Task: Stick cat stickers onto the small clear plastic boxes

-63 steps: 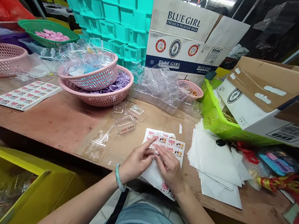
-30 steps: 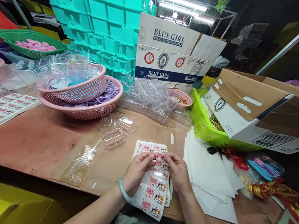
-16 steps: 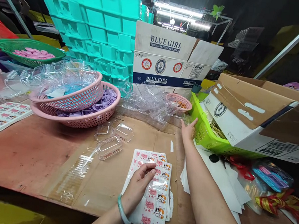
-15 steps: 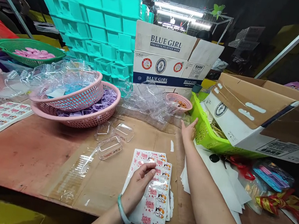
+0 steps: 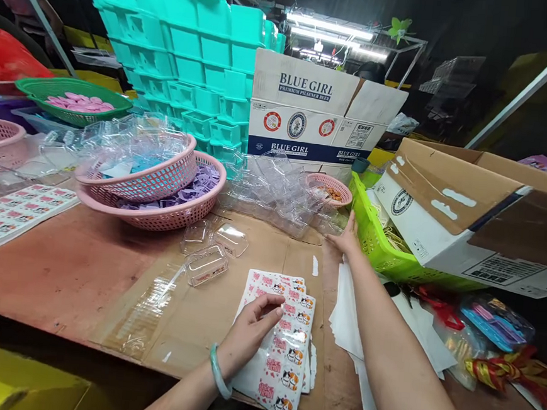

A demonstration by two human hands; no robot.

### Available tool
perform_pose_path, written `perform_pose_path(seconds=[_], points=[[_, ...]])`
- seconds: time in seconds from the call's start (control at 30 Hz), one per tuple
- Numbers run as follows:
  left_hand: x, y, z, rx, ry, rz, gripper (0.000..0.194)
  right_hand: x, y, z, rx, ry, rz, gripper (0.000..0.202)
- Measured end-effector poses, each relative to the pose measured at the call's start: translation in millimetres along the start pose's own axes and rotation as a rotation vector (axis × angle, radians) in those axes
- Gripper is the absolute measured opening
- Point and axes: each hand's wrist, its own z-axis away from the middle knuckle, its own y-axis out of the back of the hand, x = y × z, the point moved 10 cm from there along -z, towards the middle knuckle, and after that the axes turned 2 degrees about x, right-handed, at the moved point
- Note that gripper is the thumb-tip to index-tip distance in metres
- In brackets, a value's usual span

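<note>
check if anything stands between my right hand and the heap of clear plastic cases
Nothing visible does: the right hand is at the right end of the clear plastic cases, with the lime-green basket beside it, not between.

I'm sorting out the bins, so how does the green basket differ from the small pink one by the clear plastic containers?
The green basket looks wider; the small pink basket is clearly smaller. The green one holds pink pieces, while the small pink one has orange-brown bits in it. Both are open-topped.
</note>
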Motion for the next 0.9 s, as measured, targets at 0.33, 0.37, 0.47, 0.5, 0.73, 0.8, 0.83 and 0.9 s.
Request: perform_pose_path(seconds=[0.33, 0.37, 0.47, 0.5, 0.73, 0.8, 0.83, 0.9], points=[[0, 8.3, -13, 0.044, 0.126, 0.182, 0.055, -50, 49, 106, 0.000, 0.194, -0.035, 0.115], [7, 9.9, -18, 0.075, 0.117, 0.198, 0.062, -65, 51, 122, -0.062, 0.239, -0.069, 0.115], [38, 18.3, -37, 0.167, -0.014, 0.129, 0.072, -113, 51, 166, -0.225, 0.421, -0.126, 0.113], [47, 18.2, -43, 0.159, -0.052, 0.104, 0.065, -127, 50, 176, -0.253, 0.484, -0.129, 0.111], [35, 46.4, -57, 0.202, 0.018, 0.324, 0.024, -93, 10, 131, -0.239, 0.372, -0.174, 0.113], [31, 53.7, -50, 0.221, 0.035, 0.379, 0.023, -77, 5, 116, -0.228, 0.276, -0.186, 0.120], [31, 53.8, -45, 0.222, 0.042, 0.418, 0.023, -78, 7, 116, -0.213, 0.255, -0.192, 0.124], [30, 46.0, -35, 0.206, 0.055, 0.506, 0.025, -100, 16, 132, -0.179, 0.318, -0.238, 0.131]])
